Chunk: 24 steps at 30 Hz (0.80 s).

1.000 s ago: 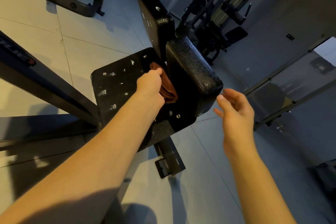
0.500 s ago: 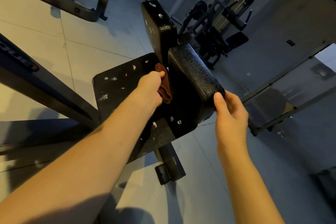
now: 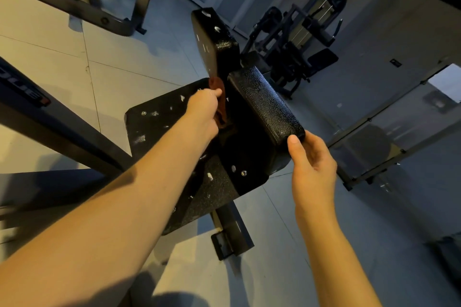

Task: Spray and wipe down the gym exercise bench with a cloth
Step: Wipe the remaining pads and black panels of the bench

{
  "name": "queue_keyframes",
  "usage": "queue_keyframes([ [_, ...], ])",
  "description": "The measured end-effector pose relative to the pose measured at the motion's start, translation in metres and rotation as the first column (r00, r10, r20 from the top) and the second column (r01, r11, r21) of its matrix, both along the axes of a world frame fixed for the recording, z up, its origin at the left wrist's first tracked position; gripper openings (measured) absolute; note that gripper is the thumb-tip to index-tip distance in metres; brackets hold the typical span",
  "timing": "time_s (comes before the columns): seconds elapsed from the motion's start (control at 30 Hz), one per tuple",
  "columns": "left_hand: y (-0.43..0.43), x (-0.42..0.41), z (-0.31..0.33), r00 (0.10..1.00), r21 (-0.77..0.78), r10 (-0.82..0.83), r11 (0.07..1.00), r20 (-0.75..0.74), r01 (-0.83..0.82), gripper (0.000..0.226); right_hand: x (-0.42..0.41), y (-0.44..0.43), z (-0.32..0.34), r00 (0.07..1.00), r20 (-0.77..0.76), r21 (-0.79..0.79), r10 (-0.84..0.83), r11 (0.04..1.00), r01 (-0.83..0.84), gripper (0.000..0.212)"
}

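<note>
From where I stand, the person leans over the black bench (image 3: 159, 132), both bare forearms stretched out across it. The left hand (image 3: 203, 112) is closed, its fingers curled round a rust-brown cloth (image 3: 217, 86). The cloth sits bunched in the narrow gap between the upright pad (image 3: 212, 37) and the textured cushion (image 3: 264, 104) beside it, touching the black surface there. Part of the cloth is hidden behind the knuckles. The right hand (image 3: 311, 159) grips the near corner of that cushion, the thumb pressed flat on its end and the fingers wrapped round the edge, their tips out of sight. Pale flecks and a few bolts dot the bench's flat panel. A weight machine (image 3: 299, 40) stands well apart on the tiled floor (image 3: 62, 62).
</note>
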<state>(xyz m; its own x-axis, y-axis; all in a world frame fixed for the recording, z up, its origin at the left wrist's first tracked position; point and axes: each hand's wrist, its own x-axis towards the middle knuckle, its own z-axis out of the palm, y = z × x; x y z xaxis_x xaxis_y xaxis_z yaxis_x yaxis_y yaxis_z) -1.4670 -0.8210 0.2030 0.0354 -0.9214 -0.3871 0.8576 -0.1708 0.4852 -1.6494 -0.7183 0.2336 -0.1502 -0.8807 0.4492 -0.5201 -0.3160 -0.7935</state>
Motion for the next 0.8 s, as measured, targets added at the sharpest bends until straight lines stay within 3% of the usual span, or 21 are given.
queue_keyframes([
  [0.23,0.032,-0.005,-0.016,0.962,-0.164,0.152,0.968,-0.225,-0.191,0.021,-0.01,-0.005,-0.003,1.0,-0.009,-0.019,-0.026,0.999,0.026,0.031],
  [0.37,0.047,-0.023,-0.018,0.987,-0.125,0.155,0.979,-0.038,-0.159,0.012,-0.011,-0.007,-0.003,1.0,0.0,-0.012,-0.031,0.999,0.031,0.032],
  [0.57,0.094,-0.079,-0.023,0.985,-0.291,0.114,0.954,0.129,-0.072,0.015,-0.01,-0.004,-0.007,0.998,-0.06,-0.068,-0.024,0.997,0.02,0.032],
  [0.67,0.118,-0.089,-0.035,0.976,-0.286,0.089,0.958,0.198,-0.03,0.012,-0.01,-0.007,-0.009,0.997,-0.06,-0.099,-0.056,0.994,0.05,0.032],
  [0.8,0.109,-0.062,-0.029,0.976,-0.27,0.159,0.956,0.149,-0.114,0.016,-0.011,-0.006,-0.009,1.0,-0.005,-0.084,-0.028,0.996,0.027,0.028],
])
